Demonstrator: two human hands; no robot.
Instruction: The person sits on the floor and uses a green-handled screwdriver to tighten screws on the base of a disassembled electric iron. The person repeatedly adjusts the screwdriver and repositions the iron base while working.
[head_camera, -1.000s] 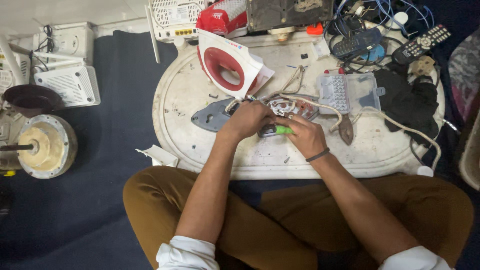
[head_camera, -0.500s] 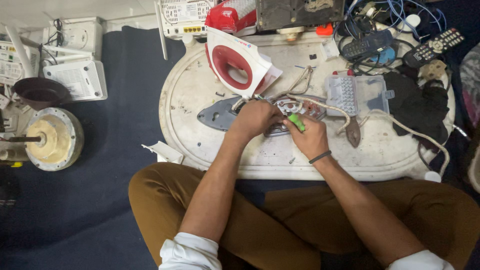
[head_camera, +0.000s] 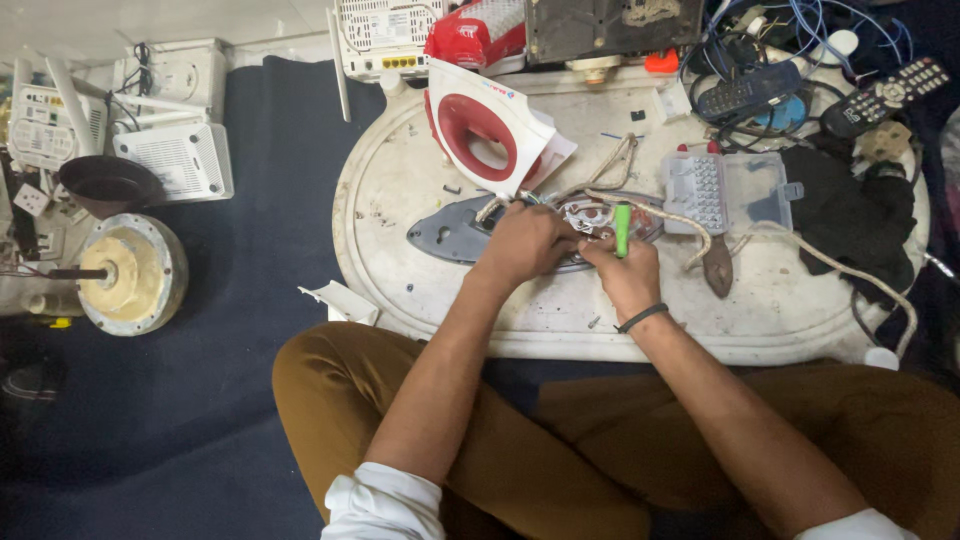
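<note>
A person is sitting cross-legged on dark blue carpet, left hand pressing closed on a grey iron soleplate, right hand gripping a green-handled screwdriver beside it, on a scuffed white oval bench.

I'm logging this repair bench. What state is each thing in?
Iron base: flat on tray, cover off, wiring exposed.
Iron cover: detached, lying beside base.
Screwdriver: green, gripped in right hand.
Left hand: pressing on base.
Bit case: lid open.
Tray: white, stained.
</note>
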